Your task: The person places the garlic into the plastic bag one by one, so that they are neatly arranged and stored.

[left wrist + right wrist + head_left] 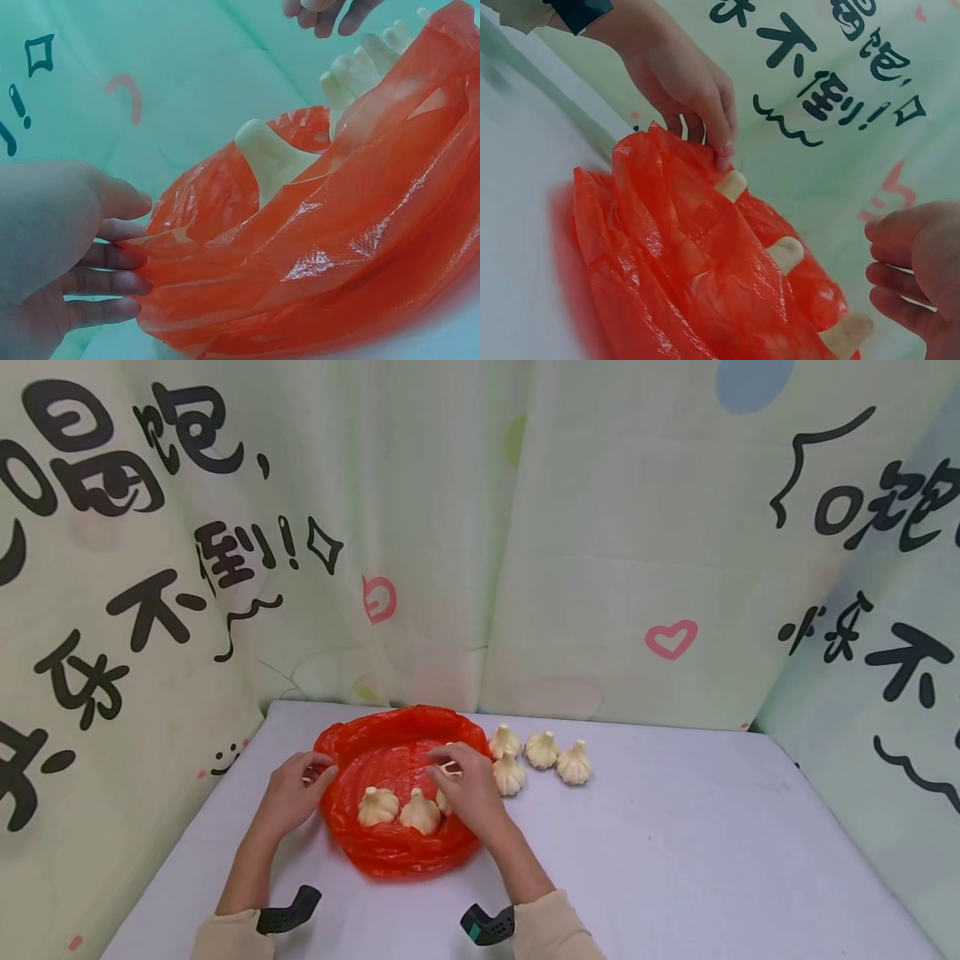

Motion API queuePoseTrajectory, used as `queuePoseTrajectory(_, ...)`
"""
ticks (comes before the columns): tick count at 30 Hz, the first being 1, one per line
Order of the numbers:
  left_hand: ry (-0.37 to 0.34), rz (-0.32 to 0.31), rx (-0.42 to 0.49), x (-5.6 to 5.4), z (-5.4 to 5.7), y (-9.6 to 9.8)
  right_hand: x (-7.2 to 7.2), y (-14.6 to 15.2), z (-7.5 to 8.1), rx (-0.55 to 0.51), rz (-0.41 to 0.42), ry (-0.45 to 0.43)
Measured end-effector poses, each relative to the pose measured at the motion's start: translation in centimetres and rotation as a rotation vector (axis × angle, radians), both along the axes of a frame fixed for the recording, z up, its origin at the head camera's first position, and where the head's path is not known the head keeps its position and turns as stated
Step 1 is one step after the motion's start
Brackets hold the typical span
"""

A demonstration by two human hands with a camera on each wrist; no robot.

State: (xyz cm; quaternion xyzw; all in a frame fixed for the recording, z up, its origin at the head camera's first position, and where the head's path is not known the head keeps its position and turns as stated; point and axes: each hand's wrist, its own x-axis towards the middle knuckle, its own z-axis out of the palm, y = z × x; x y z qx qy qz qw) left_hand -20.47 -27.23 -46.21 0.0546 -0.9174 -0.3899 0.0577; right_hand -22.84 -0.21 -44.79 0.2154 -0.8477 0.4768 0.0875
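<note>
A red plastic bag [375, 860] stands on the table with its mouth spread wide. Inside it sit several garlic bulbs, two of them, a left bulb [378, 807] and a middle bulb [420, 812], near the front wall. My left hand [296, 789] pinches the bag's left rim, its fingertips [135, 283] against the film. Over the right side of the mouth hangs my right hand [471, 785], fingers bent loosely with nothing in them. It partly covers bulbs beneath it. Pale stems [786, 255] poke above the rim in the right wrist view.
Outside the bag, just right of it, several more garlic bulbs [542, 750] stand on the white table [675, 860]. A printed curtain [570, 527] closes off the back and both sides. Each wrist wears a dark camera mount [288, 912].
</note>
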Motion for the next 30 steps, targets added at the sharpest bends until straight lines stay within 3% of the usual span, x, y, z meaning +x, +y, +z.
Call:
queuePoseTrajectory(8,0.010,-0.004,-0.006,0.0,0.1,-0.1,-0.3,1.1,0.4,-0.049,-0.040,0.062)
queuePoseTrajectory(30,0.000,-0.004,-0.011,-0.1,-0.1,-0.2,-1.6,4.6,0.0,-0.130,-0.169,0.067)
